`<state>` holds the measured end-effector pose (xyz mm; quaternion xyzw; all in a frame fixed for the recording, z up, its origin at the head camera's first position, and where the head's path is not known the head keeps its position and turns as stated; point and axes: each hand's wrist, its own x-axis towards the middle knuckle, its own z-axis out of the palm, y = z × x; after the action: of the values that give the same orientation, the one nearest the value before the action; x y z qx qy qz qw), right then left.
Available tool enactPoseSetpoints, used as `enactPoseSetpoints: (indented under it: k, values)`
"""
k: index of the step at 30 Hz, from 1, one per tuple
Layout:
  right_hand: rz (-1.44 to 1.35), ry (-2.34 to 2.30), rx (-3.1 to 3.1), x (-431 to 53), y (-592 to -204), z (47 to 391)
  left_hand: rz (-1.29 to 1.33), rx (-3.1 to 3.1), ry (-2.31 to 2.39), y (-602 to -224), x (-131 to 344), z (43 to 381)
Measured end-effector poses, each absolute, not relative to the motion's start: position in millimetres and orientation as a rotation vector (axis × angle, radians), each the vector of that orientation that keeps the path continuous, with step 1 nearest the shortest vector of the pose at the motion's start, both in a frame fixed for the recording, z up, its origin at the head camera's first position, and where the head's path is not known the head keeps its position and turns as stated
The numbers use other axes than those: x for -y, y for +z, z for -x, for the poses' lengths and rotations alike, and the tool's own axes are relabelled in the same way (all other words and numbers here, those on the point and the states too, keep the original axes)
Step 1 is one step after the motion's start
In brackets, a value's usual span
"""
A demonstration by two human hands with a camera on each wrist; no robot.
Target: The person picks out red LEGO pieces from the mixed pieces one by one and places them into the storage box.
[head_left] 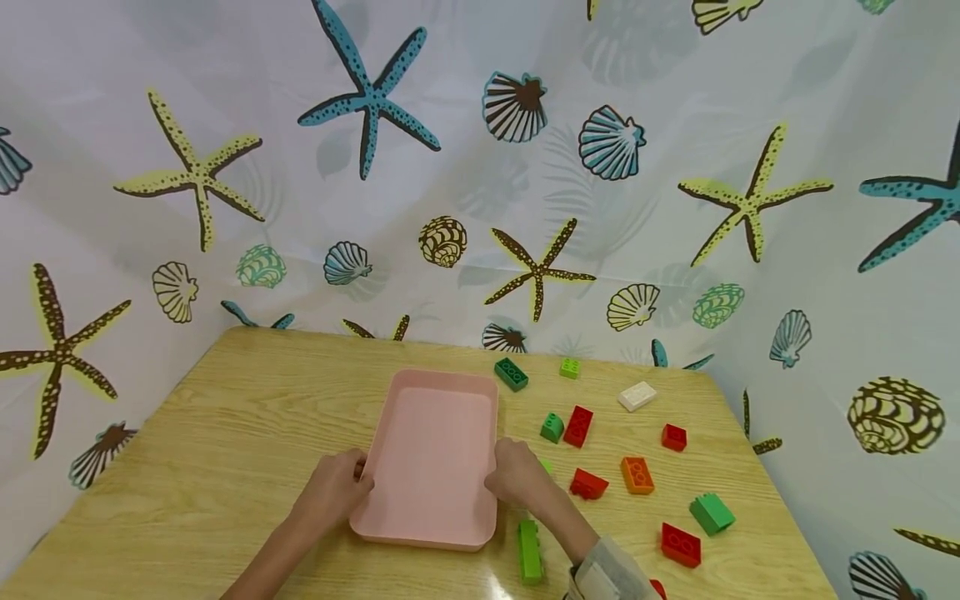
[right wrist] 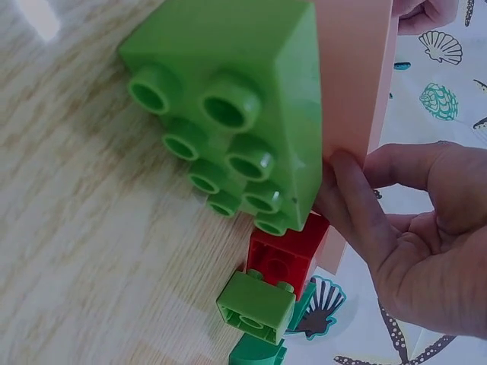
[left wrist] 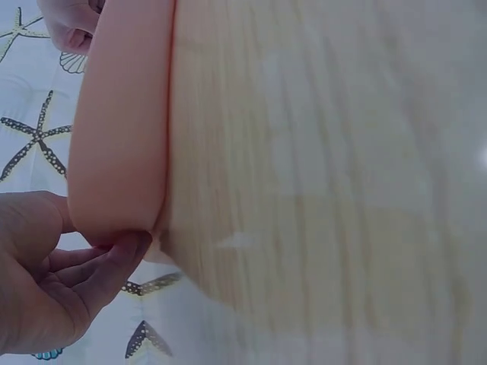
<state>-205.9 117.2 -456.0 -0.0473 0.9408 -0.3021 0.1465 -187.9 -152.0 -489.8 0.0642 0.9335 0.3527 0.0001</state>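
Note:
A shallow pink tray with nothing in it lies on the wooden table between my hands. My left hand grips its left rim, thumb over the edge; in the left wrist view the fingers reach beneath the tray's side. On the opposite rim my right hand pinches the wall, and the right wrist view has its fingers against the pink side. Close by the right hand lies a long light-green brick, large in the right wrist view.
Right of the tray, several toy bricks lie scattered, among them a red one, an orange one, a white one and a green one. A dark green brick sits by the tray's far right corner. A patterned curtain surrounds the table.

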Motion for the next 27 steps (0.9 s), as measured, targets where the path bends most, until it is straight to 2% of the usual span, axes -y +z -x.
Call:
enactPoseSetpoints:
  k: [9,27]
  values:
    - [0.107,-0.870,-2.695,-114.0,-456.2,204.8,-0.199,-2.994,1.090,-501.0,150.1,195.1]
    - [0.227,-0.866,-2.896,-124.9,-451.5,202.1,-0.149,-2.996,1.059,-493.5,147.3,194.7]
